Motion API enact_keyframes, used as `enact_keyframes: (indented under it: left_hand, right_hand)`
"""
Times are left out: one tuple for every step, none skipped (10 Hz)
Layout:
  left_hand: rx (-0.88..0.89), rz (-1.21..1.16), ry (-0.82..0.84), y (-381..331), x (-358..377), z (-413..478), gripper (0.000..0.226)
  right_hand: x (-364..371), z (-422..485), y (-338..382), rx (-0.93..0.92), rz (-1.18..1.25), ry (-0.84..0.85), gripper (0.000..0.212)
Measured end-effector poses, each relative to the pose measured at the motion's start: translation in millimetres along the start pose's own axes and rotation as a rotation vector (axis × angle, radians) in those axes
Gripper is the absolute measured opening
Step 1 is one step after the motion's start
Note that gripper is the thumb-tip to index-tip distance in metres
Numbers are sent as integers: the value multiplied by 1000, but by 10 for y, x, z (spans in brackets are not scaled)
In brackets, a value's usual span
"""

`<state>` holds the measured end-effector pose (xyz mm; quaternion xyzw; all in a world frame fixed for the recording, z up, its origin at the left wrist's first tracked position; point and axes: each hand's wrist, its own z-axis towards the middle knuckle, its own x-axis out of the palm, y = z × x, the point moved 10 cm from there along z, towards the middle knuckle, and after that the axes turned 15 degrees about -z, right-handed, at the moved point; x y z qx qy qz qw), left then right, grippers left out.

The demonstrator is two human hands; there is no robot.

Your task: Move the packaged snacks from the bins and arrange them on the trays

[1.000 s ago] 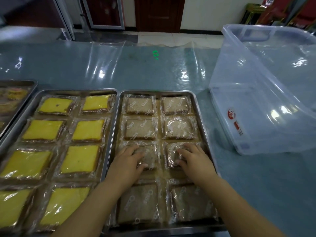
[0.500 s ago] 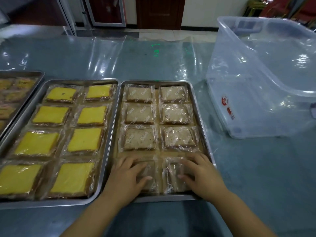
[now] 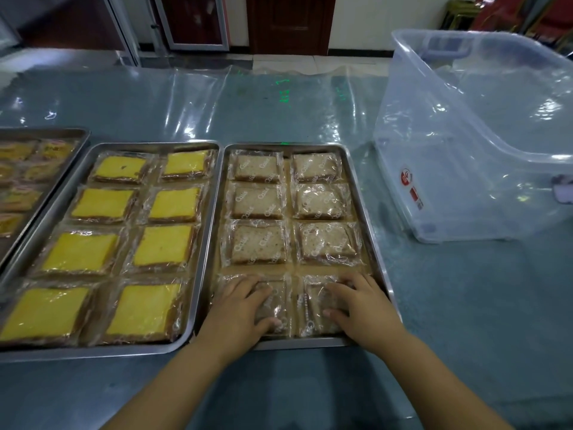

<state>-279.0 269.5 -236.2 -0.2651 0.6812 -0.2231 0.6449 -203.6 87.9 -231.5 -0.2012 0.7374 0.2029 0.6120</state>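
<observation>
A steel tray (image 3: 297, 343) in front of me holds two columns of brown packaged snacks in clear wrappers. My left hand (image 3: 238, 308) lies flat, fingers spread, on the nearest left pack (image 3: 277, 301). My right hand (image 3: 362, 308) lies flat in the same way on the nearest right pack (image 3: 310, 311). Neither hand grips a pack. The rows behind, such as the pack (image 3: 257, 245), lie uncovered. A clear plastic bin (image 3: 465, 181) stands tilted at the right and looks empty.
To the left, a second steel tray (image 3: 93, 352) is filled with yellow packaged cakes (image 3: 162, 245). A third tray (image 3: 79, 144) with orange packs is cut off at the far left edge. Shiny plastic film covers the blue-grey table (image 3: 279, 103).
Both hands have slid from the third row of brown packs to the nearest row. The view has pulled back, so the tray's front edge and the table in front of it now show.
</observation>
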Motion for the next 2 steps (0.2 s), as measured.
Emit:
enact_keyframes:
  left_hand:
    - [8,-26,-15,13,-38,-27,57]
    - [8,-73,-32,14,-167,-72,52]
  right_hand:
    - [-65,-4,13,3,13,-29,47]
    - [-217,16,66,24,27,-74,42]
